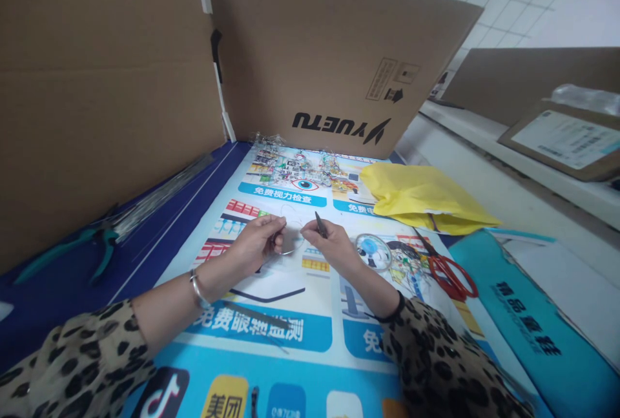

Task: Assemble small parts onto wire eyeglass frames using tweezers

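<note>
In front of me my left hand (261,240) pinches a thin curved wire (292,252) between thumb and fingers. The wire bows across the gap towards my right hand (334,247), and fine strands rise above it. My right hand is closed around a slim dark tool (320,224) with a pointed end; its exact kind is unclear. The right thumb and fingertip meet near the wire's other end, but whether they grip it is too small to tell. Both hands are just above a printed mat (271,279). Right of them lies a round clear dish or roll (372,252).
Red-handled scissors (453,276) and a yellow bag (426,195) lie to the right, near a teal package (533,321). Teal-handled pliers (62,256) and a bundle of wires (159,201) are left. Tangled beaded wires (310,166) lie before a tall cardboard box (334,50).
</note>
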Available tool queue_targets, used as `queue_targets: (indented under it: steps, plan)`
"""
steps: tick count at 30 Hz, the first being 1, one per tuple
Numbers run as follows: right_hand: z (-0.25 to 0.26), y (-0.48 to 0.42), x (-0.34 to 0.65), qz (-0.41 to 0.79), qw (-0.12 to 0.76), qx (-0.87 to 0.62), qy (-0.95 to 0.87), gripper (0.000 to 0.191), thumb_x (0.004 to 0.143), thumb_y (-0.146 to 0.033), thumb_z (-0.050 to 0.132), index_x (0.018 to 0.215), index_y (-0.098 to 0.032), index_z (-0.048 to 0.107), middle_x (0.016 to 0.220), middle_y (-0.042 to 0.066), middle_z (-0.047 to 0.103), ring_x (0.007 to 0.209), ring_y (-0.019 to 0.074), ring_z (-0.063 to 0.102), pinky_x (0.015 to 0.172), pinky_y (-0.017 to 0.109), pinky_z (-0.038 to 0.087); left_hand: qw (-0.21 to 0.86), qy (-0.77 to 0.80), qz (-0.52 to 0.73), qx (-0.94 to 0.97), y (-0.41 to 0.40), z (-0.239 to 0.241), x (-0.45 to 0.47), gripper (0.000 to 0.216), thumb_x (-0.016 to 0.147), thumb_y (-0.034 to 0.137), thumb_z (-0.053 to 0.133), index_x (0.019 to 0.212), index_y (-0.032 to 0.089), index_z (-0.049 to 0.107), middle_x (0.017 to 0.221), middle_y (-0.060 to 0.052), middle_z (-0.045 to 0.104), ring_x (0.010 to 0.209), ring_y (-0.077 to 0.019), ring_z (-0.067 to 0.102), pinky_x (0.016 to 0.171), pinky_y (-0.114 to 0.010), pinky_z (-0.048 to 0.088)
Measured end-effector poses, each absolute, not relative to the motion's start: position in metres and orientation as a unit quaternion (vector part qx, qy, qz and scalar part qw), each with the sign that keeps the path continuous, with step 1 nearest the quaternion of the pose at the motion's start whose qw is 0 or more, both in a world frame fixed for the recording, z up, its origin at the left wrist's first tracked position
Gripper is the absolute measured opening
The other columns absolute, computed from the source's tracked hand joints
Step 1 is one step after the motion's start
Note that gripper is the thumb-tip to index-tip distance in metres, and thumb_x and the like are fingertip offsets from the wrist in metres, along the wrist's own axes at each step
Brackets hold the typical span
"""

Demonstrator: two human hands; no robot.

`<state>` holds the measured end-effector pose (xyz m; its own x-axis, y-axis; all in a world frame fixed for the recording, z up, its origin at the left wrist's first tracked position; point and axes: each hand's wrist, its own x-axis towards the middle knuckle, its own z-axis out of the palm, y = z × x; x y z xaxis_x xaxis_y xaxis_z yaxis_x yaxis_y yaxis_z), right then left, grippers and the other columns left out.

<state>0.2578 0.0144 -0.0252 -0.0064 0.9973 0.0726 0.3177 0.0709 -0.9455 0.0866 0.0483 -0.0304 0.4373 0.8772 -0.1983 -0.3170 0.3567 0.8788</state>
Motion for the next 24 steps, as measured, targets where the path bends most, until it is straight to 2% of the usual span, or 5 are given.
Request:
queue_targets:
  steps: [17, 24]
  plan:
    - [-0.0283, 0.0159, 0.2621, 0.408, 0.437, -0.532, -0.599, 0.025, 0.072, -0.041, 0.059, 0.076, -0.017, 0.059, 0.067, -0.001, 0.055, 0.063, 0.0109, 0.047, 0.061, 0.024, 0.038, 0.752, 0.360, 0.361, 0.418, 0.0452, -0.0264, 0.0869, 0.020, 0.075, 0.028, 0.061, 0.065, 0.014, 0.050, 0.050, 0.003, 0.048, 0.039, -0.0065, 0.043, 0.040, -0.020, 0.035]
    - [-0.0294, 0.0166, 0.2616, 0.422, 0.441, -0.525, -0.594, 0.031, 0.072, -0.048, 0.058, 0.072, -0.017, 0.059, 0.062, -0.002, 0.052, 0.059, 0.0101, 0.044, 0.057, 0.024, 0.035, 0.756, 0.353, 0.358, 0.419, 0.0434, -0.0234, 0.0870, 0.021, 0.072, 0.030, 0.065, 0.067, 0.014, 0.051, 0.049, 0.002, 0.050, 0.038, -0.0072, 0.044, 0.041, -0.021, 0.034]
